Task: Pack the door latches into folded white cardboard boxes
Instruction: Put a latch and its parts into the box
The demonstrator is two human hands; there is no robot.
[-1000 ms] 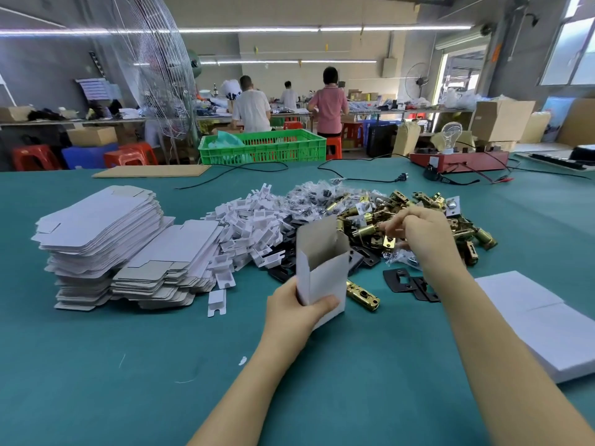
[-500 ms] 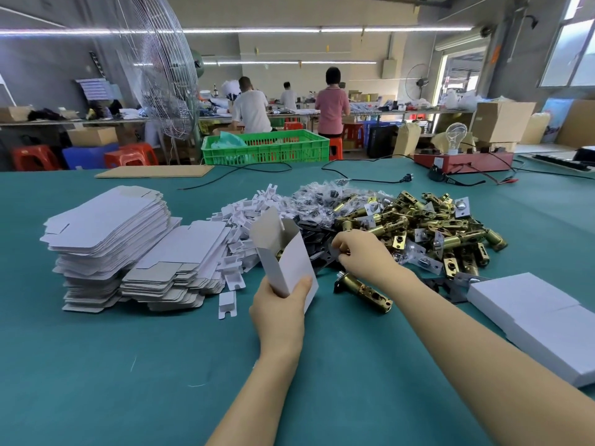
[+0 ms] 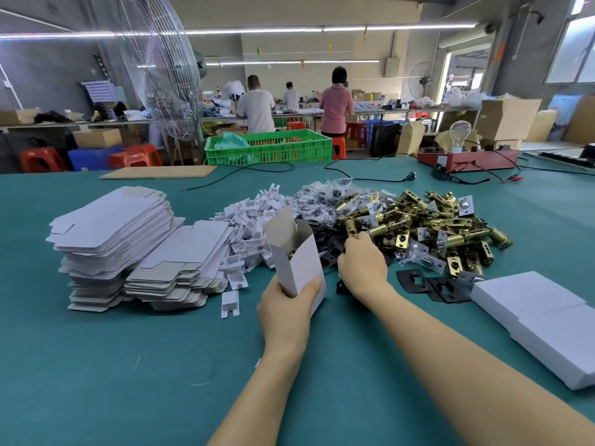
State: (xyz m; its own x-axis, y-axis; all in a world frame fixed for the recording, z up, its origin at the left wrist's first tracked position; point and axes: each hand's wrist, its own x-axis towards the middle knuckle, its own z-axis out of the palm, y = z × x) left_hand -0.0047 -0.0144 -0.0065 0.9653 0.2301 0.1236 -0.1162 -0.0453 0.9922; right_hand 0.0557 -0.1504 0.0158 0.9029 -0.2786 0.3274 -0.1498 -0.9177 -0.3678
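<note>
Teal felt covers the workshop table (image 3: 96,365), where the left hand (image 3: 286,312) grips an upright, open-topped folded white cardboard box (image 3: 297,263) with brass glinting inside. Just beside it, the right hand (image 3: 362,263) curls down into flat black metal plates (image 3: 325,249); whether it holds one I cannot tell. Judging by this, a latch is boxed and an accessory comes next, the brass door latches (image 3: 428,230) piled beyond the right hand.
</note>
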